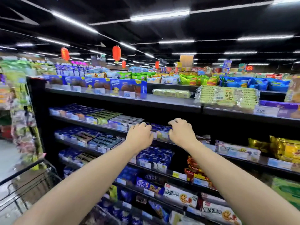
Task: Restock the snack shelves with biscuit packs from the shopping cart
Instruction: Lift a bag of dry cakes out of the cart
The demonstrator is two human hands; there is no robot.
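So both arms are stretched out to the second shelf (90, 123) down on a black shelving unit, and that shelf is the landmark here. The left hand (140, 133) and right hand (181, 132) are each curled over one end of a blue biscuit pack (160, 131) sitting at the shelf's front edge, fingers bent down around it, so it's gripped from both sides. Left of the pack on the same shelf there are more blue packs (78, 111) lying flat in rows, plus some green and grey ones. To the right of the hands the shelf looks dark, can't tell what's back there. One level above, the top shelf carries blue boxes with brown cookies (128, 87) pictured on them, and further right a big clear bag of pale green wafers (227, 96) by a price tag. Below the landmark shelf it's more blue packs, red packs (194, 171), white boxes and some gold bags (287, 149) off to the right. The shopping cart (29, 184) is lower left of the shelf, wire sides in view, contents too blurry to tell. Up above, the ceiling is black with long strip lights, and red lanterns (116, 53) hang over the far aisles. Pale floor shows at the left edge.
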